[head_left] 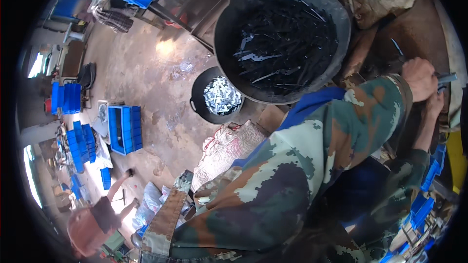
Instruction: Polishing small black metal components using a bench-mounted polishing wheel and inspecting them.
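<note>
At the far right, my left hand (pixel 419 77) is closed in a fist, and what lies inside it is hidden. Just below, my right hand (pixel 434 103) is closed too, its fingers partly covered. A grey metal bar-shaped tool (pixel 447 77) sticks out to the right beside both hands, its lower part running down toward my right hand. A thin shiny strip (pixel 398 47) shows above my left hand over the brown work surface (pixel 423 24). Both arms wear camouflage sleeves.
A big black tub (pixel 229 61) of dark metal strips stands left of my hands. Below it a smaller black tub (pixel 196 92) holds shiny metal pieces. A woven sack (pixel 229 148), blue crates (pixel 124 129) and another person (pixel 92 226) are farther left.
</note>
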### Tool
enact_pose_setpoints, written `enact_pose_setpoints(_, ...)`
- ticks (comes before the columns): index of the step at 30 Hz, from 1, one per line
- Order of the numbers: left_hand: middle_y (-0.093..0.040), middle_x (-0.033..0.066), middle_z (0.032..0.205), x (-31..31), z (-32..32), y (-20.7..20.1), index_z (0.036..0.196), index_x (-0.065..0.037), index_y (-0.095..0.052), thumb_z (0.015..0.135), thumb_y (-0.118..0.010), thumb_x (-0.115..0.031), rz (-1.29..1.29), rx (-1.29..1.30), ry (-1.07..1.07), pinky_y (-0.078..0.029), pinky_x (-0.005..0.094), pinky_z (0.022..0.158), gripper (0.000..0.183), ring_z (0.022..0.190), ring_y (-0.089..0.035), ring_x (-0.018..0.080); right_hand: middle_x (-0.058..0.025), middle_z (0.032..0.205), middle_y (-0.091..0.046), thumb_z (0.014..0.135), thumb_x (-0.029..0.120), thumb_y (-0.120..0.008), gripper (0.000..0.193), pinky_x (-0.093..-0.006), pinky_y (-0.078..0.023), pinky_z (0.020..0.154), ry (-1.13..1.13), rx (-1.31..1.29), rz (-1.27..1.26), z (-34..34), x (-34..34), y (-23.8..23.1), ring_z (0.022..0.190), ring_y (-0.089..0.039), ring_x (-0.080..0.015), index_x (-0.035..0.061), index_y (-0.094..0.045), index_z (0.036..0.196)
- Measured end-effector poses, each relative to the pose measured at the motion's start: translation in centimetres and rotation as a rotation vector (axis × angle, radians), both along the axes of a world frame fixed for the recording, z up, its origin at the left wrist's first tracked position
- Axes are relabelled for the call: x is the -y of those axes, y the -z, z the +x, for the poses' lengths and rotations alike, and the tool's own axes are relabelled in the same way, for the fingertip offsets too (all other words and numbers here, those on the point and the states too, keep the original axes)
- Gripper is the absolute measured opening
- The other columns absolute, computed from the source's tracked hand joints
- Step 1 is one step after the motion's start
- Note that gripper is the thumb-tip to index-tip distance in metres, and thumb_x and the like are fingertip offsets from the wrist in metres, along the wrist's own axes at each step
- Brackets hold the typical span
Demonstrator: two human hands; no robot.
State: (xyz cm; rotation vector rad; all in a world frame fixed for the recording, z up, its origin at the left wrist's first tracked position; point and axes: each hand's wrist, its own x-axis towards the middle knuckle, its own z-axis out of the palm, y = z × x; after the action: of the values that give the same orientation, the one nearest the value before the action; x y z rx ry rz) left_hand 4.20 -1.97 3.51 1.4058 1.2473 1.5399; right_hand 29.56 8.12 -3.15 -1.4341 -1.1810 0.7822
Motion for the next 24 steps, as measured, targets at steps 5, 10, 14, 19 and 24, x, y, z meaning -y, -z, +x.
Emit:
enact_pose_setpoints(5,-0.069,0.0227,0.084,0.3,-3.5,1.0,0.078,-0.004,-0.072,0.081,-0.059,-0.032,-0.060,-0.101,0.067,-0.055,0.0506,0.081,0.031,0.083,-0.067,0.0427,-0.0043,0.103,-0.069,0.091,0.028,-0.073,0.034,-0.0252,-0.055,0.062,-0.014,-0.048,-0.033,-8.6,6.0,-2.1,0.078,-0.063,-0.0104,0.0059,-0.066,0.116)
enact_pose_setpoints(10,-0.069,0.0209,0.083,-0.8,-3.6,1.8,0.078,-0.007,-0.071,0.083,-0.059,-0.034,0.034,-0.220,0.106,-0.055,0.0504,0.077,0.030,0.081,-0.067,0.0411,-0.0017,0.101,-0.070,0.090,0.022,-0.073,0.023,-0.0226,-0.052,0.050,-0.111,0.056,-0.042,-9.7,14.4,-5.7,0.072,-0.062,-0.0086,0.0073,-0.070,0.107)
enact_pose_setpoints(14,-0.068,0.0190,0.081,-1.8,-3.9,4.0,0.087,-0.010,-0.073,0.087,-0.059,-0.038,-0.094,-0.199,0.256,-0.052,0.0473,0.075,0.031,0.083,-0.066,0.0401,-0.0021,0.104,-0.070,0.086,0.010,-0.075,0.022,-0.0216,-0.053,0.050,-0.319,0.116,-0.150,-9.6,19.9,-5.9,0.077,-0.063,-0.0060,0.0050,-0.070,0.107)
enact_pose_setpoints(19,-0.070,0.0183,0.083,-1.5,-3.3,3.8,0.095,-0.008,-0.073,0.089,-0.059,-0.037,-0.139,-0.397,0.343,-0.050,0.0455,0.077,0.032,0.085,-0.068,0.0372,-0.0116,0.116,-0.068,0.075,-0.003,-0.070,0.031,-0.0381,-0.057,0.076,-0.621,0.745,0.248,-8.6,23.8,-2.9,0.097,-0.069,-0.0281,0.0047,-0.068,0.106)
enact_pose_setpoints(24,-0.069,0.0217,0.089,-1.4,-3.6,4.7,0.099,-0.008,-0.073,0.090,-0.063,-0.034,-0.158,-0.638,0.375,-0.050,0.0478,0.079,0.030,0.091,-0.066,0.0411,-0.0092,0.123,-0.063,0.073,-0.003,-0.066,0.033,-0.0428,-0.056,0.082,-0.670,0.890,-0.009,-9.3,26.2,-1.8,0.103,-0.066,-0.0349,0.0048,-0.068,0.106)
